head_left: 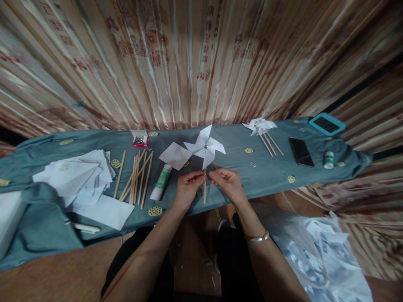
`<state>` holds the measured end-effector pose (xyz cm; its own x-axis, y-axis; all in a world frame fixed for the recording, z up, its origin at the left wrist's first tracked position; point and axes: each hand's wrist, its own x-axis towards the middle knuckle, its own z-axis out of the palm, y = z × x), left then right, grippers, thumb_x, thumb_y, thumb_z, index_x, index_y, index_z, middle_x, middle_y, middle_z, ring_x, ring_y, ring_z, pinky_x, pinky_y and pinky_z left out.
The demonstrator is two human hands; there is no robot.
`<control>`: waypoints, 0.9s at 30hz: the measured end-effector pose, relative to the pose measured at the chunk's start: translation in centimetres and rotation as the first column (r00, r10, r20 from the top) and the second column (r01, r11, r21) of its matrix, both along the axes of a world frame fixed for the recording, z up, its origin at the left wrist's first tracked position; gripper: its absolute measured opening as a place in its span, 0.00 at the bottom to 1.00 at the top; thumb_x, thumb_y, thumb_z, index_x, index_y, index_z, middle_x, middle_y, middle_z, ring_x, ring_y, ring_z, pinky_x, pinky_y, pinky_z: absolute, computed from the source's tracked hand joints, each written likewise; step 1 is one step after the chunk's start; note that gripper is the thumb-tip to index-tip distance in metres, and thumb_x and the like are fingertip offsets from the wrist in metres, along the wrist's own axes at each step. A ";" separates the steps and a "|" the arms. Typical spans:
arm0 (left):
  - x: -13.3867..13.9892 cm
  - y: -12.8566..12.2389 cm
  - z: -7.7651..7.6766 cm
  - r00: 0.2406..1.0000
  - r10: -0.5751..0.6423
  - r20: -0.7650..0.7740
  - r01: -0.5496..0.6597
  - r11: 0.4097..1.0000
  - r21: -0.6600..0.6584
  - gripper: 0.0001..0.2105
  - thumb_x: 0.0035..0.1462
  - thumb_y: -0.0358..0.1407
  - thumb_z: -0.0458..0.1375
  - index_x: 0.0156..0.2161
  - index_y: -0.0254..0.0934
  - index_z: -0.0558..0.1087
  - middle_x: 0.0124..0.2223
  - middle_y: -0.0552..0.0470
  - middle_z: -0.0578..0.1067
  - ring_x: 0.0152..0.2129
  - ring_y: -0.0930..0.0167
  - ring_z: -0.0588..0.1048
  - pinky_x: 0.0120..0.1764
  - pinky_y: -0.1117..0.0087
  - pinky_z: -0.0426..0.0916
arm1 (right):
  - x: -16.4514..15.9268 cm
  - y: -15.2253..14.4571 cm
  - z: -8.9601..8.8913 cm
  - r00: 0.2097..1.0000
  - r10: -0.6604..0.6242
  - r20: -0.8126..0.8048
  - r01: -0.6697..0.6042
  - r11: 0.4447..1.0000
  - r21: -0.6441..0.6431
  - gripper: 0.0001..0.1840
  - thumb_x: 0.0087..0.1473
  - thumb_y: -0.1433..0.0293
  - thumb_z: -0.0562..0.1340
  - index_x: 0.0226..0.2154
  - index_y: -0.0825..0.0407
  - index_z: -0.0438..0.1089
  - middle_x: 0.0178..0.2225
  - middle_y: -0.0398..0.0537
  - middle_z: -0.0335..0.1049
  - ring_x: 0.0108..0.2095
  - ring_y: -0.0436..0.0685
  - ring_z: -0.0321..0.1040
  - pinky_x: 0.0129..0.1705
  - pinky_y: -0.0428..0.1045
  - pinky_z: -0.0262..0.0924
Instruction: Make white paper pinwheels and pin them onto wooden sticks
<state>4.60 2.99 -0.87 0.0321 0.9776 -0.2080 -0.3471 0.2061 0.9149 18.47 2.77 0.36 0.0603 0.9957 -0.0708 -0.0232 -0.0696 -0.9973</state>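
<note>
A white paper pinwheel point(206, 147) with a round silver pin head at its centre stands on a thin wooden stick point(205, 195). My left hand point(188, 188) pinches that stick just below the paper blades. Close on the other side, my right hand point(228, 183) has thumb and fingertips pressed together beside the stick; what is between them, if anything, is hidden. A square white paper sheet point(175, 156) lies left of the blades. Just below it rests a green and white glue stick point(161, 182).
Several loose wooden sticks point(135, 178), a red box of pins point(140, 139) and a paper pile point(78, 172) lie left. To the right are finished pinwheels point(260, 126), a phone point(301, 152), a blue-framed device point(327, 123) and a small tube point(328, 160). A plastic bag point(327, 256) stands below.
</note>
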 end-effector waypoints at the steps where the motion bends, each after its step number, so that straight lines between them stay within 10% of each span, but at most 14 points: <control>1: 0.0 0.1 0.1 1.000 0.013 0.011 -0.013 1.000 0.001 0.11 0.34 0.36 0.70 0.28 0.34 0.80 0.22 0.54 0.76 0.19 0.77 0.68 0.26 0.74 0.64 | 0.1 -0.2 -0.1 1.000 0.014 0.025 -0.015 1.000 0.005 0.19 0.38 0.53 0.71 0.18 0.51 0.71 0.17 0.41 0.70 0.19 0.47 0.61 0.24 0.45 0.57; 15: 0.6 0.8 1.2 0.993 0.090 0.080 -0.090 0.996 -0.003 0.12 0.36 0.37 0.69 0.30 0.34 0.80 0.25 0.53 0.77 0.20 0.76 0.69 0.28 0.74 0.64 | -0.4 -2.1 -0.3 0.987 0.139 0.079 -0.139 0.990 -0.001 0.15 0.40 0.57 0.70 0.24 0.51 0.73 0.22 0.41 0.70 0.23 0.49 0.64 0.28 0.45 0.58; 27: 0.9 -0.2 1.7 0.997 0.010 0.082 -0.010 1.000 -0.006 0.14 0.39 0.40 0.68 0.34 0.35 0.80 0.29 0.50 0.80 0.21 0.76 0.71 0.28 0.74 0.66 | 6.2 1.1 4.2 0.922 -0.204 0.330 0.151 0.972 0.180 0.23 0.40 0.50 0.68 0.26 0.54 0.75 0.20 0.43 0.70 0.21 0.48 0.61 0.24 0.45 0.56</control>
